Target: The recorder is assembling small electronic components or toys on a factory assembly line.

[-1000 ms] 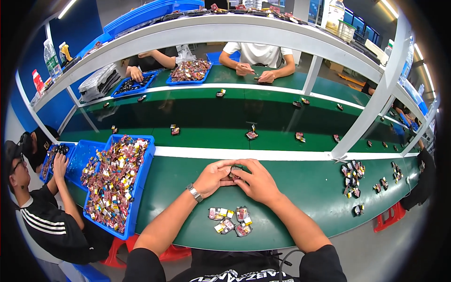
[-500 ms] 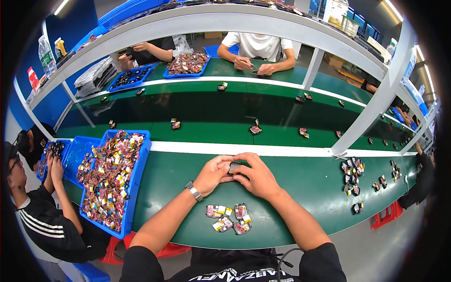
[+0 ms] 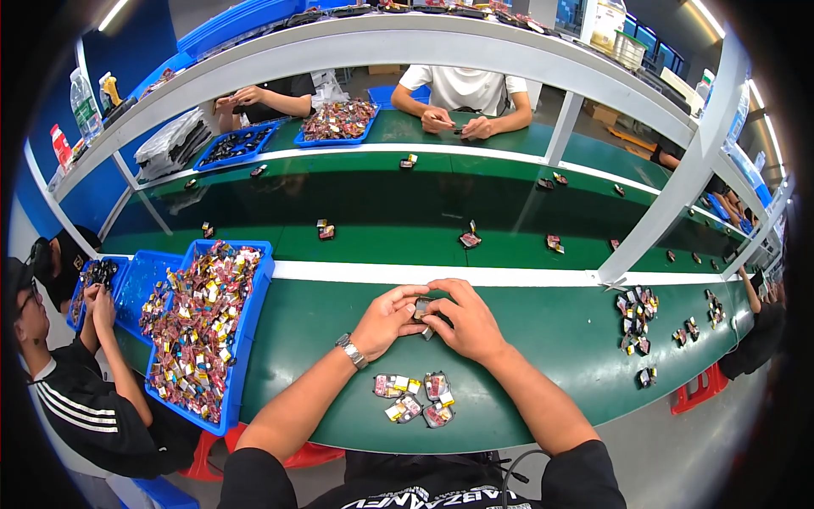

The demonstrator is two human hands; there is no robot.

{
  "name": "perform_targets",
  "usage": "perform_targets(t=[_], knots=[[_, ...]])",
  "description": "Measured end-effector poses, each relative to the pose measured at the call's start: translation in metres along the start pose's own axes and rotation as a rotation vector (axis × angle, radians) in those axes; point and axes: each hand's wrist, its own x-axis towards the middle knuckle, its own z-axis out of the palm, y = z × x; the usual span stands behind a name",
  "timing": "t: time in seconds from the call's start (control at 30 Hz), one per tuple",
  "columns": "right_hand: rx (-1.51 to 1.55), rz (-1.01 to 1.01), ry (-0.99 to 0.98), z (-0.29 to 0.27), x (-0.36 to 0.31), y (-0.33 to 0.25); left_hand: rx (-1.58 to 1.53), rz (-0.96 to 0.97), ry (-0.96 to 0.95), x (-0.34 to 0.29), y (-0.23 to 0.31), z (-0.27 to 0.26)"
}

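Over the green worktop point(image 3: 314, 331), my left hand point(image 3: 383, 322) and my right hand point(image 3: 465, 322) meet around a small dark plastic casing point(image 3: 422, 307). Fingers and thumbs of both hands grip it from either side, and they cover much of it. What lies inside the casing is too small to make out. Between my forearms, close to the front edge, rests a group of several small dark casings point(image 3: 413, 399) with reddish circuit boards and white and yellow pieces. On my left wrist is a metal watch point(image 3: 349, 349).
At left stands a blue tray point(image 3: 268, 280) heaped with small boards; a co-worker point(image 3: 80, 373) sits beyond it. More assemblies point(image 3: 636, 318) lie at right. Past a white rail point(image 3: 356, 271), a green belt point(image 3: 381, 242) carries spaced pieces. A grey shelf frame point(image 3: 670, 182) rises at right.
The casing between my hands has turned, and more of it shows below my fingers. Pieces on the belt have shifted slightly right. Across the belt, a co-worker's hands have moved a little.
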Motion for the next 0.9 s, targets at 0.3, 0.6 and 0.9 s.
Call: perform_targets(t=[0.3,0.6,0.9], knots=[[0.074,-0.041,-0.051,-0.006,0.004,0.002,-0.070,0.004,-0.036,0.000,0.000,-0.002],[0.104,0.069,0.004,0.006,0.000,0.003,-0.096,0.000,-0.063,0.003,-0.004,-0.008],[0.179,0.188,0.079,0.013,-0.005,-0.003,-0.024,0.032,-0.132,0.001,-0.002,-0.011]])
